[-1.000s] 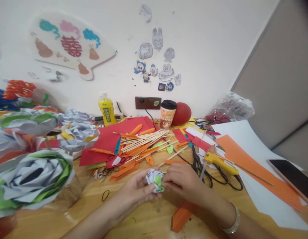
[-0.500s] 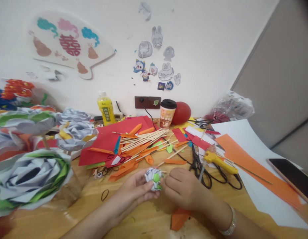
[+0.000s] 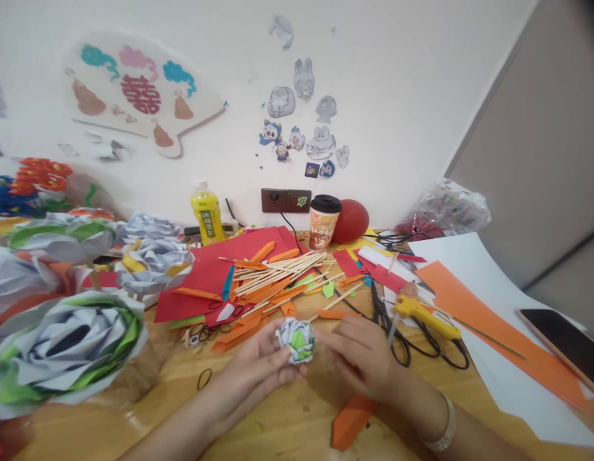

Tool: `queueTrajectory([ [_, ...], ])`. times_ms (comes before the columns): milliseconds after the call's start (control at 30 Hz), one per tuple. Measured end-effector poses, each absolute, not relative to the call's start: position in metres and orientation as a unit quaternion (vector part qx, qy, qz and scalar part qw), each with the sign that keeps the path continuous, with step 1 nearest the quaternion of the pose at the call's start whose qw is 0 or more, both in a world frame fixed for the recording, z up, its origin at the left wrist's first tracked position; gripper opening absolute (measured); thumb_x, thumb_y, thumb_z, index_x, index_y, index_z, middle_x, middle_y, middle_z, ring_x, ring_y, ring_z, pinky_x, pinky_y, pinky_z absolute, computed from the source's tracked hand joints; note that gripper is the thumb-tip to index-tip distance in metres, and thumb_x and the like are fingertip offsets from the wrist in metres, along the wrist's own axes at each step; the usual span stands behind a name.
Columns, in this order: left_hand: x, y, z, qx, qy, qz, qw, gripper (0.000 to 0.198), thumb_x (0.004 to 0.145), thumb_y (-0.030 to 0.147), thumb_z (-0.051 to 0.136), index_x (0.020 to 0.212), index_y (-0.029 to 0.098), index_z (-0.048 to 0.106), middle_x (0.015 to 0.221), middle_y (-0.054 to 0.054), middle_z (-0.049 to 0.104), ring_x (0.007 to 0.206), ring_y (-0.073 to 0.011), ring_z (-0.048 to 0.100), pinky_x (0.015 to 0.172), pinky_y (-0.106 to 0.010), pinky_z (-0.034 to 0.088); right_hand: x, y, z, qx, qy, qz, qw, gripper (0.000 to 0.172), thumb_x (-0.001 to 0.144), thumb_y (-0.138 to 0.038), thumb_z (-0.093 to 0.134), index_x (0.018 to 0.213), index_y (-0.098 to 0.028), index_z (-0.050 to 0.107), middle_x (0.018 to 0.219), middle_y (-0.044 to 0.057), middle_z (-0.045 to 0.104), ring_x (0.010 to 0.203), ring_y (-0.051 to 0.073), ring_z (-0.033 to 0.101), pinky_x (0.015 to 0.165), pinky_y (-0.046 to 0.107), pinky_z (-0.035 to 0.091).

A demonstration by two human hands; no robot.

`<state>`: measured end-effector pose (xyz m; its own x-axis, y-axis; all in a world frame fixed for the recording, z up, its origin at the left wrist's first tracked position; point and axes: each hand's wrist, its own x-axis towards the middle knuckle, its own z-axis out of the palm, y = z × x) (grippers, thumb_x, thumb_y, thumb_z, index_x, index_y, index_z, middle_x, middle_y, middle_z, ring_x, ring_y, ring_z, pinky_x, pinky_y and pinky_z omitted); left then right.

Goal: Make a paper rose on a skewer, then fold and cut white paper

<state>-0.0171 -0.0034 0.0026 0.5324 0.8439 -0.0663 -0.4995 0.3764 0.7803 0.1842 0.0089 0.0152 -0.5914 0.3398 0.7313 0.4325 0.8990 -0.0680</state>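
Note:
A small round paper flower (image 3: 297,340), white folded petals with green ones at its front, sits in the fingers of my left hand (image 3: 263,365). The thumb presses its near side and the other fingers lie behind and below. My right hand (image 3: 368,358) is just right of the flower, its index finger stretched to the petals' edge; whether it touches is hard to tell. The thumb is apart from that finger, and nothing shows between them. Beneath the right hand lies a folded orange paper strip (image 3: 350,424). A thin wooden stick (image 3: 338,301) runs up and right behind the flower.
Bundled wooden sticks (image 3: 272,272) lie over orange strips and red paper (image 3: 191,291). To the right are black scissors (image 3: 401,349), a yellow glue gun (image 3: 429,318) and a phone (image 3: 563,346). Large paper flowers (image 3: 70,346) crowd the left. A lidded cup (image 3: 323,224) stands behind.
My right hand's fingers have loosened from a curl against the flower, and the index finger now extends. The flower has turned slightly, showing more green. The view has shifted a little.

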Motion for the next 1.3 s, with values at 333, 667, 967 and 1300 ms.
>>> queueTrajectory([
  [333, -0.015, -0.004, 0.004, 0.332, 0.215, 0.424, 0.815, 0.022, 0.083, 0.018, 0.050, 0.103, 0.016, 0.058, 0.090, -0.007, 0.062, 0.074, -0.0110, 0.057, 0.067, -0.024, 0.045, 0.177, 0.012, 0.020, -0.224, -0.863, -0.006, 0.452, 0.011, 0.083, -0.013, 0.050, 0.091, -0.017, 0.056, 0.070, 0.003, 0.062, 0.062, 0.013, 0.050, 0.056, 0.025, 0.040],
  [667, -0.013, -0.002, 0.000, 0.318, 0.252, 0.418, 0.813, 0.022, 0.083, 0.020, 0.051, 0.104, 0.014, 0.057, 0.090, -0.008, 0.062, 0.068, -0.0105, 0.059, 0.063, -0.023, 0.045, 0.175, 0.006, 0.019, -0.233, -0.887, -0.100, 0.386, 0.014, 0.084, -0.013, 0.045, 0.077, -0.015, 0.057, 0.070, 0.006, 0.062, 0.061, 0.015, 0.047, 0.056, 0.028, 0.039],
  [967, -0.013, -0.005, 0.003, 0.341, 0.243, 0.410, 0.810, 0.018, 0.083, 0.020, 0.051, 0.099, 0.016, 0.059, 0.087, -0.006, 0.063, 0.068, -0.0109, 0.060, 0.065, -0.024, 0.046, 0.177, 0.014, 0.026, -0.260, -0.852, 0.203, 0.407, 0.018, 0.082, -0.032, 0.054, 0.075, -0.017, 0.060, 0.072, 0.002, 0.060, 0.072, 0.013, 0.054, 0.067, 0.026, 0.043],
  [1300, -0.013, -0.004, 0.002, 0.344, 0.251, 0.394, 0.814, 0.019, 0.085, 0.020, 0.048, 0.101, 0.015, 0.057, 0.086, -0.007, 0.062, 0.067, -0.0106, 0.059, 0.065, -0.025, 0.045, 0.177, 0.016, 0.021, -0.234, -0.921, -0.060, 0.306, 0.027, 0.091, -0.027, 0.034, 0.082, -0.015, 0.056, 0.069, 0.005, 0.056, 0.064, 0.016, 0.044, 0.056, 0.028, 0.036],
])
